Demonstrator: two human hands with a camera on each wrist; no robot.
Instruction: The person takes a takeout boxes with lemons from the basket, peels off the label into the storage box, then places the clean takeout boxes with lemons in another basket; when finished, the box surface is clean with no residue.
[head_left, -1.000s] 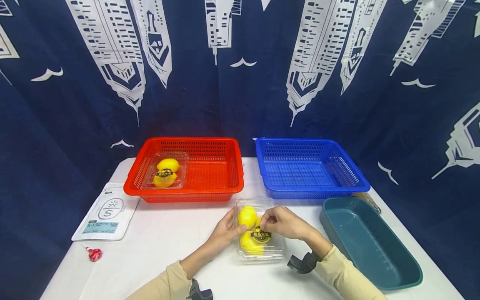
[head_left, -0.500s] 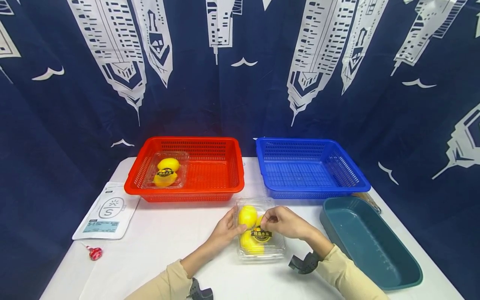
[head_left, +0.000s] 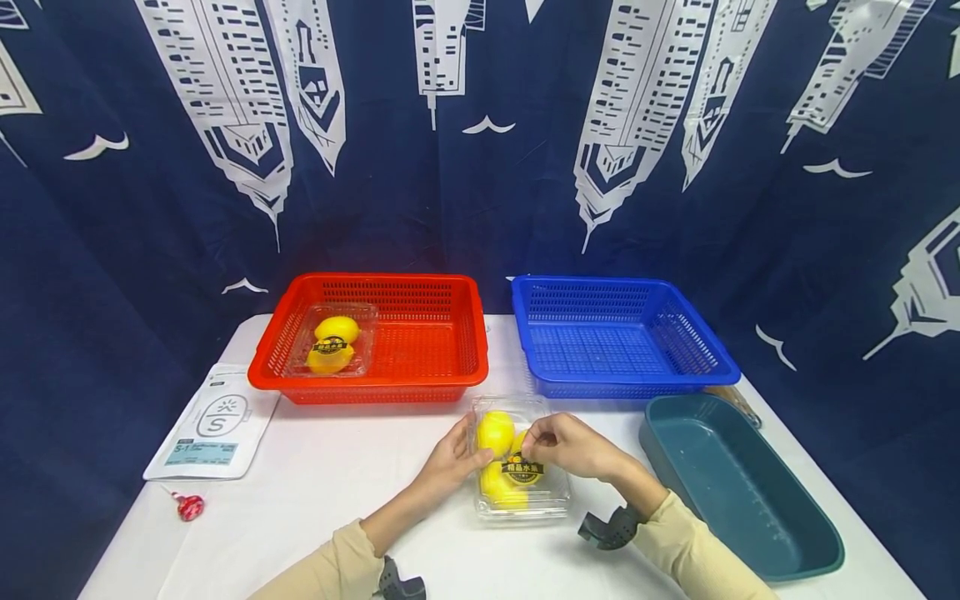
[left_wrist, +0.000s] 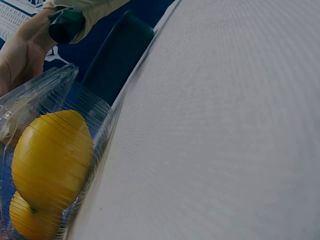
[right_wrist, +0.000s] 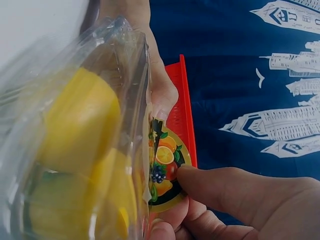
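Observation:
A clear plastic clamshell box (head_left: pixel 555 497) holding several lemons (head_left: pixel 496 434) lies on the white table in front of me. My left hand (head_left: pixel 452 460) grips its left side, thumb over the lid. With thumb and fingertips, my right hand (head_left: pixel 566 446) pinches the edge of a round black-and-gold fruit sticker (right_wrist: pixel 167 167) on the lid. In the right wrist view, part of that sticker stands out from the plastic, showing printed oranges and grapes. The left wrist view has a lemon (left_wrist: pixel 52 160) close up behind the ribbed wall; the left hand's fingers are mostly hidden there.
Behind on the left is a red basket (head_left: pixel 420 385) with another labelled lemon box (head_left: pixel 365 321) inside. A blue basket (head_left: pixel 630 388) stands back right, and a dark teal tray (head_left: pixel 742 483) to the right. At left lie a white pouch (head_left: pixel 213 425) and a red lollipop (head_left: pixel 190 507).

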